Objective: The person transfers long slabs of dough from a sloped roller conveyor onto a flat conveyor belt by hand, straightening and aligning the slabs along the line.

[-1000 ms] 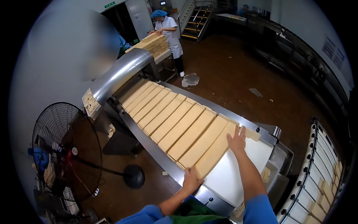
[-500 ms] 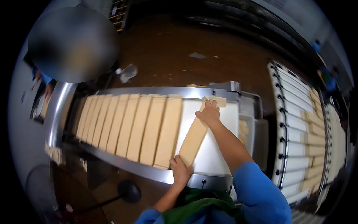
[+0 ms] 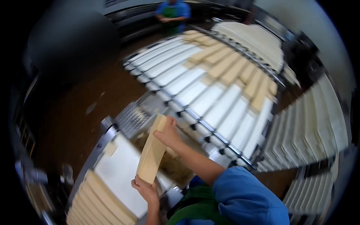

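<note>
A long, flat-sided beige block (image 3: 152, 153), perhaps a stack of thin strips, is held up at a slant between my two hands. My left hand (image 3: 146, 190) is closed on its lower end. Near the upper end my right hand (image 3: 168, 133) grips it, with the thumb across the face. Beneath the block are the white belt (image 3: 120, 165) and a bin holding beige scraps (image 3: 176, 167). Similar beige blocks (image 3: 101, 198) lie side by side on the belt at lower left. A small beige piece (image 3: 110, 149) rests near the belt's far edge.
A wide conveyor of white belts (image 3: 180, 92) runs ahead, with several beige blocks (image 3: 228, 67) along its far side. Ridged pale panels (image 3: 307, 123) stand at right. A perforated metal piece (image 3: 131, 119) sits beyond the bin. Another person (image 3: 172, 17) stands at the back.
The view has swung right toward the wide conveyor. Both hands have lifted the block off the white belt and carried it toward the bin side. One end piece stays on the belt.
</note>
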`<state>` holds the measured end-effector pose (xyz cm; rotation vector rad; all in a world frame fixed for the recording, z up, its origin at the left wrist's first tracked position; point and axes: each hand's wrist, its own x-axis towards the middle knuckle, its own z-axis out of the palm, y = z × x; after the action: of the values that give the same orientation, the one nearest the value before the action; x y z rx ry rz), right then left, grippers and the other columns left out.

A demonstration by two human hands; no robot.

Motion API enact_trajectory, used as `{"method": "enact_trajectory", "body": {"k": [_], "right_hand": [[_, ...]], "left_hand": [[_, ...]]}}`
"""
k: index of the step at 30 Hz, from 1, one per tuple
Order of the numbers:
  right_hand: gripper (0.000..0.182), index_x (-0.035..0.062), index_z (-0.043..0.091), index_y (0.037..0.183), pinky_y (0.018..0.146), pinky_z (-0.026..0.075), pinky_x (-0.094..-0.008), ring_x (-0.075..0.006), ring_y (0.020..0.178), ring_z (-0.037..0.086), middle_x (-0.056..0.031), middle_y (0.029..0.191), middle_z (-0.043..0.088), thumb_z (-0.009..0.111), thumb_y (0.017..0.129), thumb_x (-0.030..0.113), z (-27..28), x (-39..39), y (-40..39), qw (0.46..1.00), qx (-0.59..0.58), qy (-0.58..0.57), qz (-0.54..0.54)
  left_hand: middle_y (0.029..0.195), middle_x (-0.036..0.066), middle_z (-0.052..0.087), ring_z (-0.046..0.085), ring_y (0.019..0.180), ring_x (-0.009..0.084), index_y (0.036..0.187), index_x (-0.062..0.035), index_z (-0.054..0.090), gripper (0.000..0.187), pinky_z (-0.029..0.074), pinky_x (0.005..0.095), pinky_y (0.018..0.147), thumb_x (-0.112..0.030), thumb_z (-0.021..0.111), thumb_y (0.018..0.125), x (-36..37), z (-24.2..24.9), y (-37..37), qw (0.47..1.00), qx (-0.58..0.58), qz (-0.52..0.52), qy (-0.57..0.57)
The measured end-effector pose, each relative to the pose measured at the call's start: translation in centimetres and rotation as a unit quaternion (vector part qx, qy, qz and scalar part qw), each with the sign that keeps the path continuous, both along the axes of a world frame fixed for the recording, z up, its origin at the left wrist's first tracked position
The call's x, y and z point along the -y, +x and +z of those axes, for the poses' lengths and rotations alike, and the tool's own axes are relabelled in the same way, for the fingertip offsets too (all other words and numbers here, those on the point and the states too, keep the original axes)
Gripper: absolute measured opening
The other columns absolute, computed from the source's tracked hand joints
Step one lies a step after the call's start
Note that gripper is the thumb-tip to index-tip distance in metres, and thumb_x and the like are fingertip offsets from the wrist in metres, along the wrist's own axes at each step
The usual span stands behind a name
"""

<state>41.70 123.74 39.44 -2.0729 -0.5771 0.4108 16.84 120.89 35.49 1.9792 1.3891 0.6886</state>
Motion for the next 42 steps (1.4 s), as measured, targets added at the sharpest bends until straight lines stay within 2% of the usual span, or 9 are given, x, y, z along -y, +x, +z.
{"method": "enact_trajectory", "body": {"k": [3,8,11,13,22,23,28,34,42], "right_hand": [[0.074,0.0026,0.030,0.131,0.099,0.037,-0.0471,-0.0425,0.119,0.037,-0.0241,0.130,0.029,0.066,0.071,0.028,2.3,11.8,8.8,0.984,0.063,0.117,-0.121],[0.066,-0.0012,0.041,0.125,0.098,0.037,-0.0514,-0.0429,0.111,0.044,-0.0278,0.119,0.044,0.065,0.072,0.030,3.0,33.5,22.9,0.954,0.048,-0.034,-0.295],[0.068,-0.0018,0.041,0.126,0.094,0.041,-0.0530,-0.0457,0.106,0.051,-0.0268,0.121,0.045,0.064,0.073,0.034,3.7,41.8,28.1,0.947,-0.056,-0.022,-0.315],[0.067,-0.0032,0.043,0.125,0.089,0.044,-0.0559,-0.0489,0.101,0.054,-0.0298,0.121,0.048,0.064,0.074,0.036,2.7,45.3,31.4,0.950,-0.012,-0.170,-0.260],[0.056,0.0073,0.056,0.117,0.104,0.012,-0.0526,-0.0383,0.121,0.042,-0.0230,0.121,0.056,0.029,0.088,0.047,1.5,48.9,46.0,0.907,0.068,-0.391,-0.139],[0.049,0.0029,0.058,0.105,0.099,0.026,-0.0524,-0.0407,0.112,0.048,-0.0244,0.112,0.059,0.031,0.090,0.041,1.0,49.4,47.2,0.912,0.108,-0.370,-0.141],[0.041,-0.0013,0.056,0.087,0.081,0.042,-0.0485,-0.0452,0.092,0.056,-0.0233,0.094,0.062,0.037,0.091,0.035,0.5,48.9,47.0,0.935,0.173,-0.243,-0.190],[0.046,0.0027,0.062,0.095,0.086,0.039,-0.0528,-0.0374,0.096,0.059,-0.0183,0.100,0.064,0.036,0.092,0.040,-1.4,46.7,47.7,0.865,0.218,-0.372,-0.257],[0.049,0.0051,0.044,0.130,0.104,0.015,-0.0592,-0.0359,0.128,0.041,-0.0220,0.136,0.044,0.025,0.091,0.028,-0.2,49.1,54.3,0.919,-0.028,-0.363,-0.151]], "left_hand": [[0.125,0.026,0.037,0.043,0.115,0.0449,0.131,-0.0059,0.037,0.074,0.041,0.0449,0.094,-0.005,0.073,0.065,3.0,3.5,8.3,0.989,-0.020,-0.144,0.036],[0.134,0.028,0.033,0.042,0.117,0.0451,0.138,-0.0075,0.033,0.083,0.042,0.0442,0.096,-0.018,0.076,0.068,12.4,7.5,20.8,0.879,-0.045,-0.456,0.128],[0.135,0.029,0.032,0.044,0.116,0.0465,0.140,-0.0073,0.031,0.080,0.044,0.0450,0.093,-0.023,0.073,0.074,18.2,7.5,25.7,0.818,-0.029,-0.563,0.111],[0.137,0.030,0.028,0.047,0.113,0.0479,0.139,-0.0066,0.030,0.073,0.047,0.0455,0.089,-0.023,0.069,0.080,21.5,6.9,28.6,0.750,-0.031,-0.661,0.010],[0.139,0.029,0.019,0.052,0.106,0.0476,0.138,-0.0071,0.029,0.064,0.048,0.0459,0.087,-0.020,0.063,0.086,28.5,3.5,38.9,0.693,-0.060,-0.713,-0.093],[0.139,0.029,0.019,0.052,0.106,0.0471,0.138,-0.0068,0.030,0.064,0.049,0.0448,0.087,-0.019,0.063,0.086,28.9,3.5,40.1,0.693,-0.061,-0.708,-0.123],[0.137,0.026,0.021,0.049,0.110,0.0433,0.137,-0.0072,0.033,0.067,0.048,0.0430,0.088,-0.019,0.069,0.082,29.8,0.5,41.1,0.723,0.035,-0.664,-0.187],[0.136,0.027,0.020,0.041,0.118,0.0441,0.138,-0.0026,0.032,0.071,0.040,0.0404,0.098,-0.017,0.072,0.081,29.9,0.8,41.8,0.740,0.042,-0.647,-0.181],[0.145,0.033,0.008,0.034,0.126,0.0502,0.141,-0.0060,0.030,0.072,0.044,0.0409,0.096,-0.011,0.070,0.081,30.4,1.3,45.3,0.701,0.040,-0.701,-0.126]]}}
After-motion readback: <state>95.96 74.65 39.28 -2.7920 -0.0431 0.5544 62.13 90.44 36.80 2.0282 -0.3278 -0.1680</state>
